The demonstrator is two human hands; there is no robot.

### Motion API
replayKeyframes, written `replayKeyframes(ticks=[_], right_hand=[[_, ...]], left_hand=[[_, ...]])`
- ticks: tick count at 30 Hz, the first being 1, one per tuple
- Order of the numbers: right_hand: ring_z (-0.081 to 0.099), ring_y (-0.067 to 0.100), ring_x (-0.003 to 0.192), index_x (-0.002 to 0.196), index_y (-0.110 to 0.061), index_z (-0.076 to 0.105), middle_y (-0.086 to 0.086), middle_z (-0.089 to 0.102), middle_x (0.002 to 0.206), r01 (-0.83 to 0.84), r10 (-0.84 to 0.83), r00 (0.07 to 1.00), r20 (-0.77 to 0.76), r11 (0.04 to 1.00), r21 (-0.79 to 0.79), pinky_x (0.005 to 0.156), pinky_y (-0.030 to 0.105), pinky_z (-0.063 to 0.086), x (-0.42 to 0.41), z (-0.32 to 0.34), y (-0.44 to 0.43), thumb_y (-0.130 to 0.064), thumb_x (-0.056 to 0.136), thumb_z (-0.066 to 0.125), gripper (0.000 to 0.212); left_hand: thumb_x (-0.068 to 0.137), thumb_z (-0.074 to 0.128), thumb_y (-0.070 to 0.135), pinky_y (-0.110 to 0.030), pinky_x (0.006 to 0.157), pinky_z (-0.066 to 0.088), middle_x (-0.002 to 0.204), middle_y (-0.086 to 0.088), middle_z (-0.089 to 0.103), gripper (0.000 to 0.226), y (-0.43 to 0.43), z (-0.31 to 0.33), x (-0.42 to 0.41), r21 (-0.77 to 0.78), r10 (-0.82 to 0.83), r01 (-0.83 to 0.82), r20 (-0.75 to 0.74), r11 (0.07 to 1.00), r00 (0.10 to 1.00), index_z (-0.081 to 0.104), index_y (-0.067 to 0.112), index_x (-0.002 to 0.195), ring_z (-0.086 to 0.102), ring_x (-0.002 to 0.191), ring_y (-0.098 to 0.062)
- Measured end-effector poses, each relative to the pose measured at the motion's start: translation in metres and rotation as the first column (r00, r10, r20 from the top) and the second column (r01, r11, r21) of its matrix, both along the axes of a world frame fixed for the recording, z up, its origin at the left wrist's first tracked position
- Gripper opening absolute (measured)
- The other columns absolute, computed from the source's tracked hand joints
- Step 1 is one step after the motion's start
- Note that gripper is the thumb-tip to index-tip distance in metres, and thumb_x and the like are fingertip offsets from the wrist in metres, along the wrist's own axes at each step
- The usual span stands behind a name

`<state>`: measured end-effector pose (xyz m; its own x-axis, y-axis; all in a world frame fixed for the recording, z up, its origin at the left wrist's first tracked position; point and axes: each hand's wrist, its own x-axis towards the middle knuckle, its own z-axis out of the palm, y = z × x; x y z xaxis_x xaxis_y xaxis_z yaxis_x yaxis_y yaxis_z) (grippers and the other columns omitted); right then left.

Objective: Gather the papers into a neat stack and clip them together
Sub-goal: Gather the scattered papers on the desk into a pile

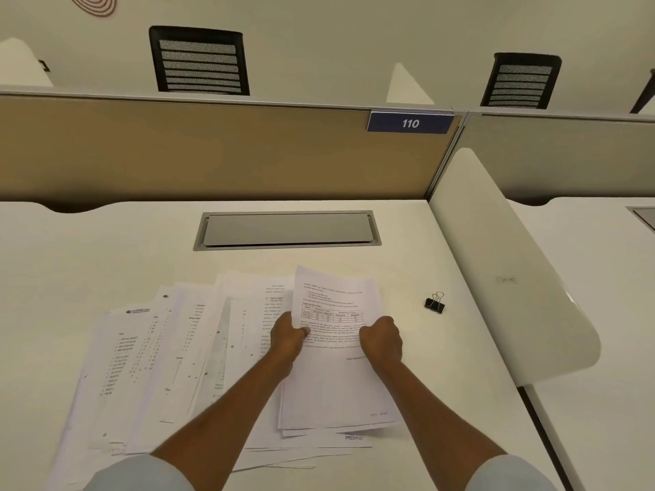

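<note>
— How are the hands seen?

— The left hand (287, 335) is closed on the left edge of a printed sheet (338, 334), and the right hand (382, 339) is clenched on its right edge. The sheet is held between them, its far end raised and tilted away, its near end resting on other pages.

— And the rest of the papers?

— A loose spread of papers (170, 363) is laid out on the bench (460, 349), fanned unevenly to the left of the held sheet and overlapped beneath it. Nothing is squared into a stack yet.

— Where is the clip found?

— A black binder clip (435, 303) is set on the bench to the right of the papers, well apart from both hands and untouched.

— What is seen beyond?

— A grey hatch (287, 230) is recessed in the bench further back, and a partition (212, 150) with a blue plate (410, 122) marked 110 is stood behind it.
</note>
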<state>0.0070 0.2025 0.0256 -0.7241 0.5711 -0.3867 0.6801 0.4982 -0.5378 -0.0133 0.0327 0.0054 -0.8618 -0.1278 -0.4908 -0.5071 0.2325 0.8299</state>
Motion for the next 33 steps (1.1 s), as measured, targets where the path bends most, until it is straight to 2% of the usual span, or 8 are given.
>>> replayKeyframes(ticks=[2,4,6,11,15,22,28,33], right_hand=[[0.062,0.033,0.088,0.094,-0.004,0.051,0.010,0.063,0.091,0.006,-0.006,1.000,-0.009,1.000,0.004,0.078,0.039,0.052,0.003,-0.001,0.001,-0.013,0.079,0.053,0.018],[0.061,0.031,0.086,0.092,-0.006,0.050,0.007,0.059,0.087,0.016,-0.017,0.999,-0.032,1.000,-0.010,0.078,0.039,0.052,0.005,-0.002,-0.001,-0.011,0.079,0.053,0.015],[0.060,0.030,0.084,0.092,-0.006,0.051,0.008,0.061,0.089,0.023,-0.026,0.996,-0.082,0.999,-0.047,0.074,0.037,0.053,0.006,-0.004,-0.004,-0.007,0.077,0.053,0.015],[0.063,0.030,0.083,0.088,-0.004,0.058,0.010,0.066,0.090,-0.027,-0.014,0.975,-0.220,0.983,-0.182,0.073,0.039,0.056,0.011,-0.008,-0.005,0.002,0.075,0.054,0.015],[0.062,0.025,0.080,0.089,-0.005,0.059,0.006,0.065,0.088,-0.052,-0.062,0.948,-0.312,0.938,-0.343,0.060,0.026,0.050,0.017,0.001,0.000,0.008,0.076,0.058,0.018],[0.069,0.022,0.090,0.105,-0.015,0.064,0.002,0.071,0.101,-0.093,-0.121,0.930,-0.346,0.834,-0.543,0.081,0.040,0.058,0.022,-0.004,0.009,-0.001,0.081,0.064,0.028],[0.067,0.025,0.093,0.103,-0.008,0.064,0.007,0.070,0.105,-0.120,0.002,0.963,-0.269,0.898,-0.423,0.083,0.041,0.057,0.021,-0.003,-0.006,-0.004,0.079,0.063,0.024],[0.054,0.029,0.100,0.095,-0.009,0.057,0.009,0.056,0.105,-0.196,0.194,0.980,-0.042,0.980,-0.034,0.086,0.045,0.047,0.018,0.002,-0.033,-0.010,0.080,0.051,0.016]], left_hand=[[0.087,0.063,0.008,-0.036,0.092,0.049,0.124,-0.009,0.062,0.032,-0.002,-0.002,0.002,-0.175,-0.028,0.020,-0.042,0.984,0.999,0.057,0.010,0.118,0.056,0.111,-0.029],[0.087,0.064,0.021,-0.042,0.092,0.047,0.122,-0.011,0.056,0.032,-0.003,-0.003,0.004,-0.467,-0.099,0.077,-0.024,0.881,0.995,0.057,0.014,0.117,0.048,0.113,-0.032],[0.088,0.062,0.026,-0.044,0.090,0.043,0.121,-0.011,0.048,0.030,-0.002,0.002,0.007,-0.574,-0.113,0.108,0.027,0.811,0.993,0.055,0.017,0.115,0.041,0.113,-0.032],[0.087,0.060,0.029,-0.046,0.093,0.046,0.125,-0.014,0.048,0.041,-0.002,0.005,0.005,-0.511,-0.100,0.104,0.035,0.853,0.994,0.050,0.017,0.126,0.045,0.116,-0.034],[0.082,0.064,0.031,-0.049,0.089,0.054,0.117,-0.013,0.056,0.046,-0.012,0.001,0.003,-0.421,-0.071,0.044,-0.047,0.906,0.996,0.052,0.019,0.125,0.059,0.103,-0.033],[0.085,0.069,0.014,-0.032,0.082,0.051,0.117,-0.006,0.059,0.052,-0.030,0.012,0.002,-0.075,0.044,-0.049,-0.060,0.996,0.997,0.041,0.013,0.129,0.060,0.100,-0.024],[0.087,0.065,0.020,-0.039,0.092,0.051,0.121,-0.012,0.064,0.034,-0.038,0.011,0.003,-0.286,-0.055,0.036,-0.058,0.958,0.997,0.053,0.011,0.117,0.059,0.108,-0.031],[0.088,0.060,0.031,-0.041,0.090,0.042,0.113,-0.013,0.056,0.027,-0.037,0.012,0.013,-0.738,-0.096,0.121,0.076,0.664,0.992,0.056,0.015,0.110,0.047,0.109,-0.031]])
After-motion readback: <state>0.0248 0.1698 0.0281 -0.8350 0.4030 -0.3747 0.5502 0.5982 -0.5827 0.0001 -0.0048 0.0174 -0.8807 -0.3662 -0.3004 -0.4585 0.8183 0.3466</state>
